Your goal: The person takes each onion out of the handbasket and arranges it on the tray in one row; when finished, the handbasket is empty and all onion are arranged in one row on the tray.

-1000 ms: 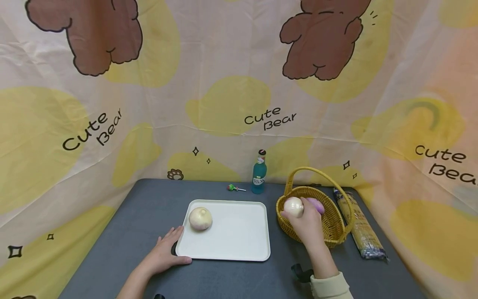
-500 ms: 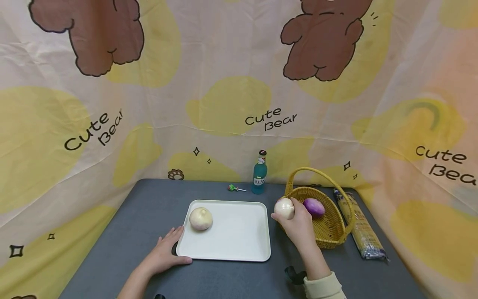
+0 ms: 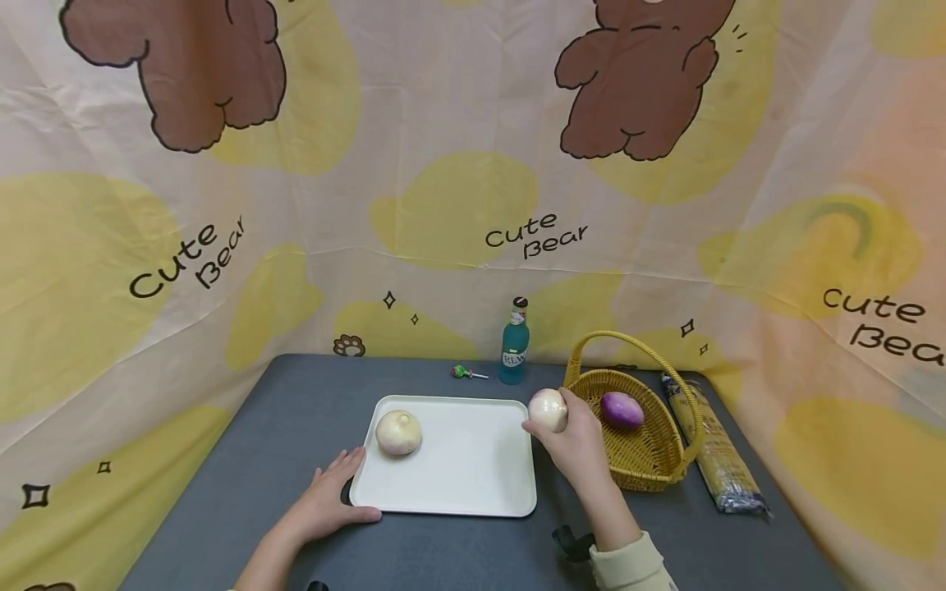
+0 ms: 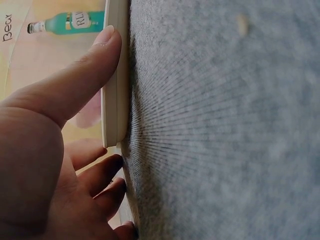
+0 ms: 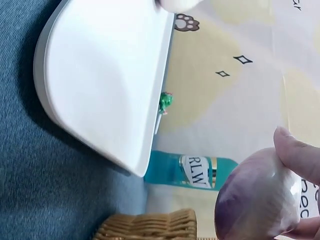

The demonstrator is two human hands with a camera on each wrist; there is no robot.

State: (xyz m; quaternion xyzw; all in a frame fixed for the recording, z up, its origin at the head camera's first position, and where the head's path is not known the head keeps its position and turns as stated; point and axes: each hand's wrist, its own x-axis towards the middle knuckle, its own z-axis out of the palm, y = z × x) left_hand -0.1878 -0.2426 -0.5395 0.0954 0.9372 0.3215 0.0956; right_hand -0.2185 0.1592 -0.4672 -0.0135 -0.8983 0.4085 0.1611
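My right hand (image 3: 571,435) grips a pale onion with a purple tint (image 3: 548,410) (image 5: 257,196) in the air, over the right edge of the white tray (image 3: 473,480). Another pale onion (image 3: 398,432) lies on the tray's left part. My left hand (image 3: 330,499) rests on the grey table at the tray's near left corner, thumb laid along the tray's rim (image 4: 116,95) and fingers loosely spread. A purple onion (image 3: 622,410) lies in the yellow wicker basket (image 3: 650,460) to the right of my right hand.
A teal bottle (image 3: 514,353) stands at the back of the table with a small green lollipop (image 3: 464,373) to its left. A packet of spaghetti (image 3: 713,451) lies right of the basket. Printed cloth walls the table on three sides.
My right hand has lifted the pale onion out of the basket and carried it left to the tray's right edge, uncovering the purple onion. The left hand has stayed put.
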